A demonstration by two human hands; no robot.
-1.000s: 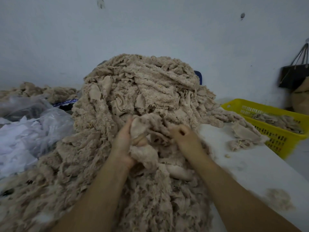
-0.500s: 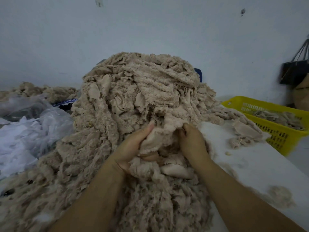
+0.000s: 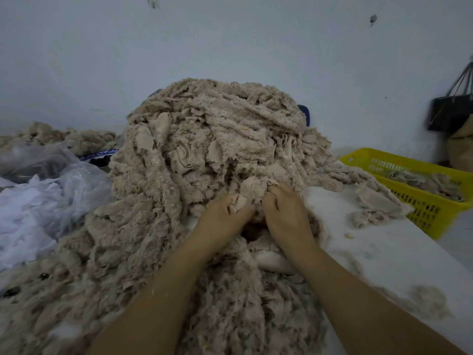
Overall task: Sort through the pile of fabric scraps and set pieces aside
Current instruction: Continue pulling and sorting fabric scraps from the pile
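Beige fleecy pile of fabric scraps (image 3: 217, 155); right of the pile a bright yellow basket (image 3: 419, 201) with slotted sides; left of it, translucent whitish plastic sheeting (image 3: 43, 201)

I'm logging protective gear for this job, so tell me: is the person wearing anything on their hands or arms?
No. The left hand and right hand are bare, with no gloves. Both forearms are uncovered as far as the frame shows: no sleeves, wristbands or watch. No rings show, though the fingertips are partly hidden.
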